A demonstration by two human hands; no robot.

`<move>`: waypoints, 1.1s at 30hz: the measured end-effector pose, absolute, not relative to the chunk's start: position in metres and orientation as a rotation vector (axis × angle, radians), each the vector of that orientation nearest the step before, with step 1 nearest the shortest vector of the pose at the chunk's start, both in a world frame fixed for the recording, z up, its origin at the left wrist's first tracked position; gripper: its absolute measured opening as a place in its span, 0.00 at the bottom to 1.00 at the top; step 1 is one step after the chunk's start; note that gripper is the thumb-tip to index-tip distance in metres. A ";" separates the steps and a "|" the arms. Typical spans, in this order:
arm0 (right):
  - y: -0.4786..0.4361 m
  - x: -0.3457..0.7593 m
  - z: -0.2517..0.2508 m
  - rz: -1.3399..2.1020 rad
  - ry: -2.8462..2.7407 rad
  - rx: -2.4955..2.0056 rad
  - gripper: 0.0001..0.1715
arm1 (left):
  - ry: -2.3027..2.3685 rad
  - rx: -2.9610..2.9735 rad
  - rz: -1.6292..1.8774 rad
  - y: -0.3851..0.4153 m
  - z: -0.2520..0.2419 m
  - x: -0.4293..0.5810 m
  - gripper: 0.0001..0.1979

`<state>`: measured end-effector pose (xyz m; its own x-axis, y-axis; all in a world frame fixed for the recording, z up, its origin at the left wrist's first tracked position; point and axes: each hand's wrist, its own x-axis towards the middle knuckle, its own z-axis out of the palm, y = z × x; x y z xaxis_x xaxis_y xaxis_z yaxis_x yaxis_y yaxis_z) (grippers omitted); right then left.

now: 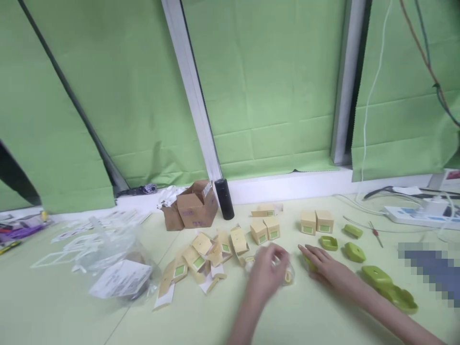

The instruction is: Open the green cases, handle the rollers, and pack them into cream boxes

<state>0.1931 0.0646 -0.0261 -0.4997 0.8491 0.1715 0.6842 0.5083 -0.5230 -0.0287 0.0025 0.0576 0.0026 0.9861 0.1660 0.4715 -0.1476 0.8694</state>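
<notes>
My left hand (268,270) is blurred, with its fingers curled together over a small clear plastic bag (290,274) holding yellowish bits. What lies between those fingertips is hidden. My right hand (321,264) is on a small green plastic piece (308,263), mostly covered by the fingers, with the thumb side below it. Beyond and beside the right hand are a green tray-like piece (328,243), two small green pieces and a larger green two-part piece (390,289). Small cardboard boxes (316,222) stand behind my hands.
Opened, flattened boxes (201,258) lie left of my hands. Further left are a clear bag with a paper label (122,278) and white frames. A brown carton (197,206) and black cylinder (224,199) stand behind. A screwdriver (375,233) and power strip (417,215) are at right.
</notes>
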 end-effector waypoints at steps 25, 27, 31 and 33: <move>0.045 0.197 0.032 1.221 -1.288 -0.993 0.32 | 0.794 1.426 1.178 0.004 0.072 -0.001 0.39; 0.044 0.203 0.036 1.277 -1.234 -0.968 0.29 | 0.787 1.406 1.009 0.002 0.051 0.013 0.39; 0.040 0.218 0.037 1.352 -1.284 -0.994 0.25 | 0.879 1.415 0.863 0.001 0.025 0.021 0.38; 0.037 0.224 0.036 1.404 -1.346 -1.018 0.22 | 0.907 1.384 0.889 -0.001 0.020 0.021 0.37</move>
<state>0.2241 0.0373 0.0361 -0.2437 0.9695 0.0274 -0.0682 0.0110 -0.9976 0.0209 -0.0007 0.0204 0.4045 0.9145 -0.0059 0.0129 0.0007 0.9999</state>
